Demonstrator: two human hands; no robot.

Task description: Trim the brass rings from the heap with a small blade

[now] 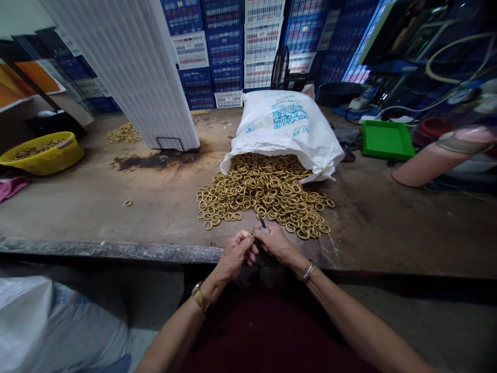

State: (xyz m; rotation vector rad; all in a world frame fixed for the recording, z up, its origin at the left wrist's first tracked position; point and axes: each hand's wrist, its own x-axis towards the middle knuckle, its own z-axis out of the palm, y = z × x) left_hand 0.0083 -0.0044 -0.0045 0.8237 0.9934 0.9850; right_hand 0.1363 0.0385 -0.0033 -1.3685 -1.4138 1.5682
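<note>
My left hand (235,254), with a gold watch on its wrist, is closed in a pinch near the table's front edge. What it pinches is mostly hidden by the fingers. My right hand (278,246) meets it and is closed on a small knife-like tool (264,226) with a pale body and a dark pointed tip sticking up. Just beyond both hands lies a heap of brass-coloured rings (264,191), spilling from the mouth of a white woven sack (287,127) with blue print. One loose ring (128,203) lies apart to the left.
A tall white ribbed panel (135,72) stands on the wooden table (77,207) at the left. Beyond it are a yellow basin (46,158) and a small ring pile (123,133). A green tray (387,140) and a pinkish bottle (438,155) stand right. Stacked crates (227,49) line the back.
</note>
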